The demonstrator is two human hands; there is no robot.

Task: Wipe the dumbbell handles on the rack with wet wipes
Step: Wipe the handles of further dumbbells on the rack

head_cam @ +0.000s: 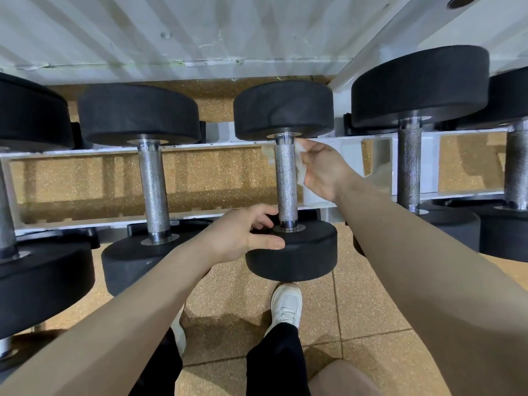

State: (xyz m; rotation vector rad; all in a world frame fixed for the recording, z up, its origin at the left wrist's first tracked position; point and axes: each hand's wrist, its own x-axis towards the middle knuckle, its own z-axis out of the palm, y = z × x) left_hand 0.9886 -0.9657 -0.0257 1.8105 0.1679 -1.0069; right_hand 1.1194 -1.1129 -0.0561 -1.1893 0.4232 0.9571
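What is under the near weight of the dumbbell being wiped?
Below the near weight show the speckled floor tiles and a white shoe. The left hand rests on its left edge; the floor directly beneath the weight is hidden.

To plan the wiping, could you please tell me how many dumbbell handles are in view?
5, in one row on the rack: far-left handle, cut off; second handle; middle handle beside the wipe; fourth handle; far-right handle. More may lie outside the frame.
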